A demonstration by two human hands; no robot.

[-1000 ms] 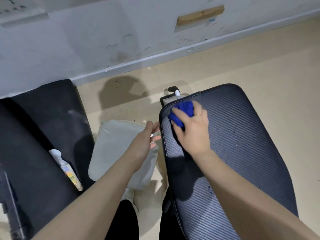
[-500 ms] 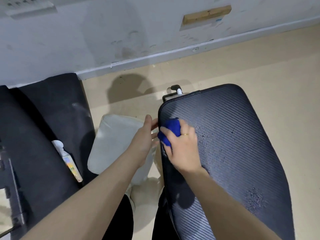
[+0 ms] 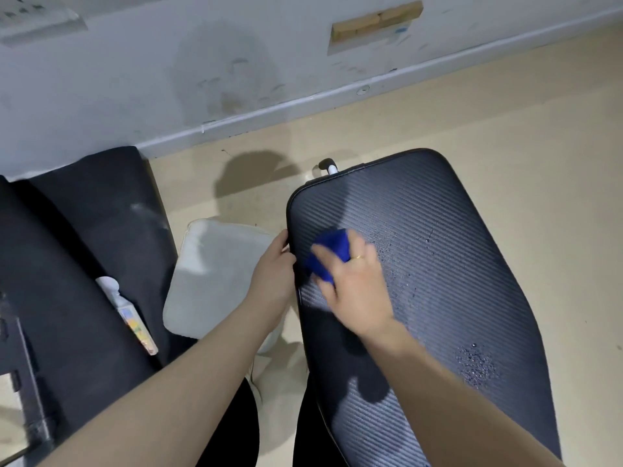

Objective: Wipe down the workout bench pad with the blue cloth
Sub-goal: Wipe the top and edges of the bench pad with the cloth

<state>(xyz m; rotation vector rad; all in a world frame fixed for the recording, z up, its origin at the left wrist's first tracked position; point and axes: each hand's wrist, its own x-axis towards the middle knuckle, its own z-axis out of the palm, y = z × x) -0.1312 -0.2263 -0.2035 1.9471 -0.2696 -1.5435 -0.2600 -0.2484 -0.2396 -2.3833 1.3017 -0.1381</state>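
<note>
Beaded spray across the bench pad [image 3: 438,264] beyond your right hand [image 3: 357,291], whose fingers [image 3: 323,264] clutch the bunched blue cloth [image 3: 328,256] against it, may get missed if your strokes hug the edge your left hand [image 3: 273,274] steadies.

Beige floor [image 3: 505,112] meets scuffed white wall [image 3: 168,62], far | wooden block [image 3: 377,21] fixed to wall, far right | black mat [image 3: 84,214], left | plastic bottle [image 3: 129,315] lying on it | pale cushion [image 3: 215,274] on floor, centre
</note>
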